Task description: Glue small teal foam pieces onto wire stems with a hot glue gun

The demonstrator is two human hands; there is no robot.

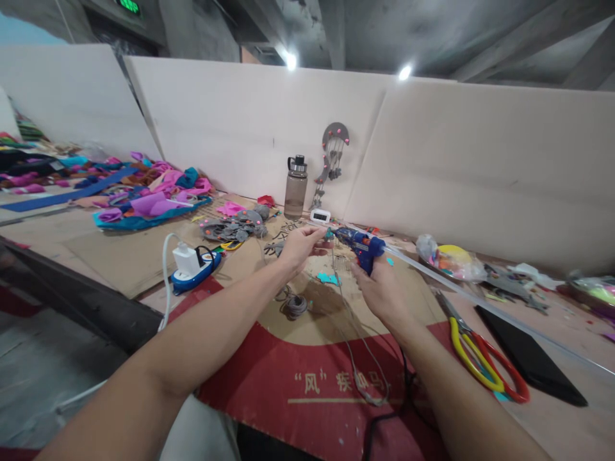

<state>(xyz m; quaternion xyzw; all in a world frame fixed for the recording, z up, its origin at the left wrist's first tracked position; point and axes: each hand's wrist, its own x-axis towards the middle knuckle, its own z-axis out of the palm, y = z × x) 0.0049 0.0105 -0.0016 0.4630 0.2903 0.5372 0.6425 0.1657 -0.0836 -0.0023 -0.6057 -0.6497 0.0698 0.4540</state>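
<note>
My right hand (375,275) is wrapped round the handle of a blue hot glue gun (362,246), a long clear glue stick (432,269) running out of its back end. The gun's nozzle points left at a small teal piece (329,234) pinched in the fingertips of my left hand (305,246). Whether the nozzle touches it I cannot tell. A thin grey cord (348,314) hangs below the piece and loops over the cardboard. Under my hands lie a coil of grey cord (294,306) and a flat turquoise scrap (328,278).
Scissors (480,358) and a black phone (531,355) lie at right. A water bottle (295,189) and a small digital clock (319,216) stand by the white partition. A blue power strip (196,272) with a white charger, grey felt pieces (233,225) and coloured scraps (158,198) are at left.
</note>
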